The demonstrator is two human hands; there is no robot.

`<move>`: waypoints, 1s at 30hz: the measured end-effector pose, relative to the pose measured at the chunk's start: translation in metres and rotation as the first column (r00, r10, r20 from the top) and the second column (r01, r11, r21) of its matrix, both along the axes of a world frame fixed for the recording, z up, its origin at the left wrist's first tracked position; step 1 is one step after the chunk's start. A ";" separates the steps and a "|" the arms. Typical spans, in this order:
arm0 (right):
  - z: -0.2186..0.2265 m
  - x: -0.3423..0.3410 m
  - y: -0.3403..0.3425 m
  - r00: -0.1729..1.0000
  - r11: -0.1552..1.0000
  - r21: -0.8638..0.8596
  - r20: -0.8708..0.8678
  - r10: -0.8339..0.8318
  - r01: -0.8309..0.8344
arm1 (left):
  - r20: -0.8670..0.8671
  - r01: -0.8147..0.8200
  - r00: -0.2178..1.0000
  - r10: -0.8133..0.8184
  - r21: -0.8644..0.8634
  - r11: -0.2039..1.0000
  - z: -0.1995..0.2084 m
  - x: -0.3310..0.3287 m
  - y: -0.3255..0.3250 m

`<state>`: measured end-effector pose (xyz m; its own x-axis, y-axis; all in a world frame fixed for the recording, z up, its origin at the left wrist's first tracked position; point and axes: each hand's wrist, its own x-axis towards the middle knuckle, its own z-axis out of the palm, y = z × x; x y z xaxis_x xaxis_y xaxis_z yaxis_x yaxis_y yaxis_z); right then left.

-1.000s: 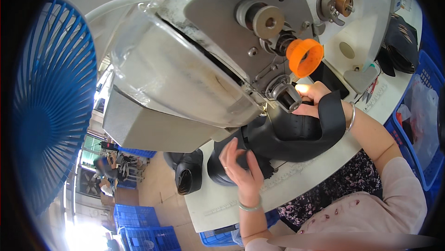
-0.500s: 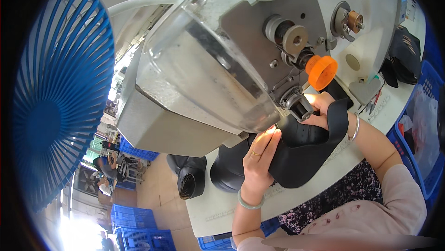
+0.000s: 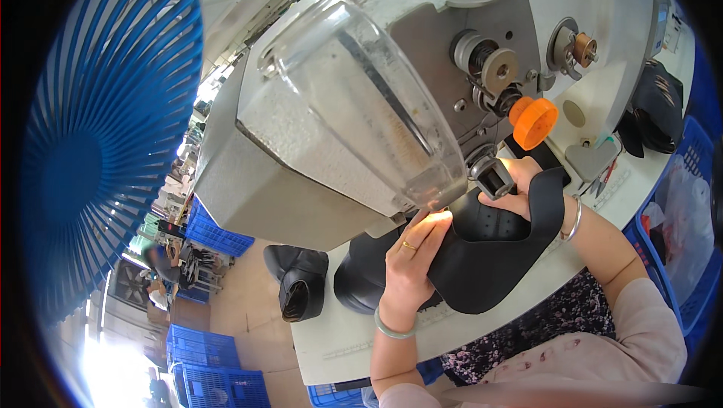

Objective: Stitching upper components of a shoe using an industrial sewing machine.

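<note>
A black leather shoe upper (image 3: 486,276) lies under the head of a sewing machine (image 3: 301,174), its flap curling up on the right. My left hand (image 3: 410,266), wearing a ring and a pale bangle, presses its closed fingertips on the upper's edge beside the machine's clear guard (image 3: 376,106). On the far right side of the piece, my right hand (image 3: 521,188) pinches the upper between thumb and fingers, just past the metal part at the needle area. The machine head hides the needle and the seam. Bright light falls on both sets of fingertips.
An orange knob (image 3: 533,123) juts from the machine face. More black shoe uppers (image 3: 295,284) lie at the table's left end and others (image 3: 654,106) at the far right. A blue fan (image 3: 113,137) stands at left; a blue basket (image 3: 681,295) holds plastic bags at right.
The view has shifted slightly, so the machine sits a little further right. My left hand has slid slightly left and down along the upper; both hands keep hold of it.
</note>
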<state>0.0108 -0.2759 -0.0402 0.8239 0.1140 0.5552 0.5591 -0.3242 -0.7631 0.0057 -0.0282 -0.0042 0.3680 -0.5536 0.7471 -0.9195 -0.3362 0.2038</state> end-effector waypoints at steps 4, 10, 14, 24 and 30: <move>0.006 0.001 -0.003 1.000 1.000 -0.030 -0.026 0.005 -0.006 | 0.010 -0.005 1.000 0.005 0.018 1.000 0.001 -0.001 0.000; 0.020 0.007 -0.006 0.996 0.997 -0.071 -0.090 0.010 -0.016 | 0.081 -0.095 0.993 0.089 0.074 0.993 -0.002 -0.005 -0.004; 0.027 0.011 -0.012 0.943 0.986 0.118 -0.299 0.149 -0.118 | 0.143 -0.106 0.985 0.095 0.071 0.992 -0.006 -0.007 -0.007; 0.037 0.020 -0.019 0.967 0.991 -0.085 -0.243 0.080 -0.103 | 0.120 -0.186 0.977 0.176 0.078 0.979 -0.007 -0.008 -0.008; 0.042 0.022 -0.020 0.981 0.984 -0.128 -0.163 0.102 -0.124 | 0.170 -0.104 0.980 0.101 0.009 0.995 -0.004 -0.011 -0.011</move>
<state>0.0330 -0.2958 0.0014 0.8763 0.2774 0.3938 0.4760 -0.3730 -0.7964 -0.0051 -0.0390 -0.0078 0.2926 -0.5329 0.7939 -0.9007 -0.4325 0.0417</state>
